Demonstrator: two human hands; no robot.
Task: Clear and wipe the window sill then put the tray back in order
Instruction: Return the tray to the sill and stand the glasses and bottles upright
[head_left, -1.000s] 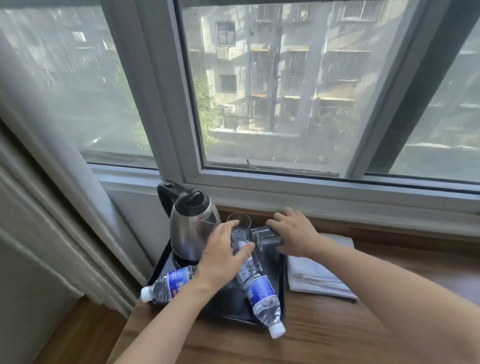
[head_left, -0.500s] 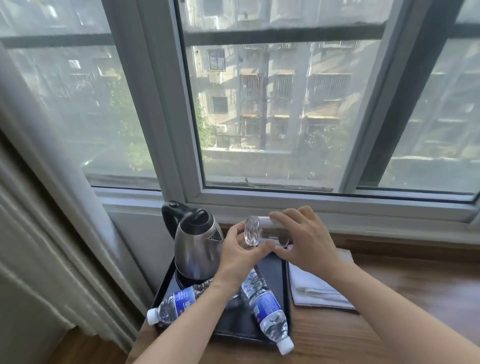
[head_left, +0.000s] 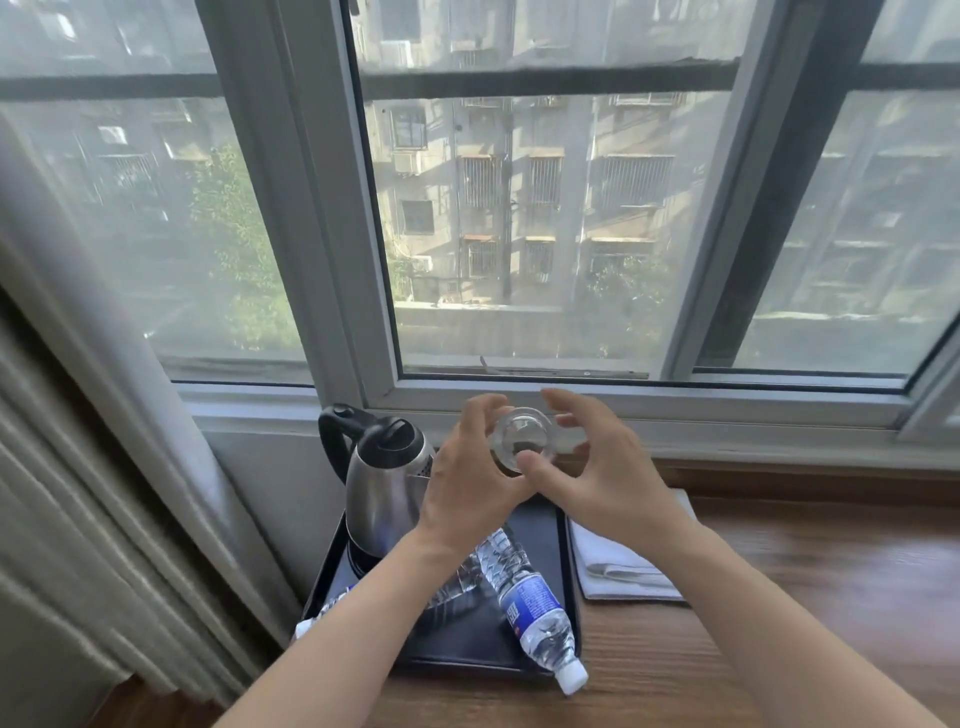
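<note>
A clear drinking glass (head_left: 521, 435) is lifted above the black tray (head_left: 470, 636), lying on its side with one round end facing me. My left hand (head_left: 470, 480) curls round its left side. The thumb of my right hand (head_left: 597, 475) sits on the lower edge of the glass, and its fingers arch over the top. On the tray stand a steel kettle (head_left: 382, 486) with a black lid and handle, and a water bottle (head_left: 532, 605) lying across the right rim. A second bottle (head_left: 319, 613) lies mostly hidden under my left forearm.
A folded white cloth (head_left: 621, 569) lies on the wooden sill (head_left: 805, 597) just right of the tray. The window frame (head_left: 675, 415) runs close behind my hands. A curtain (head_left: 93, 467) hangs at the left, beside the tray's corner.
The glass has been lifted off the tray and turned on its side, one end toward me. Both hands rose with it and now meet around it.
</note>
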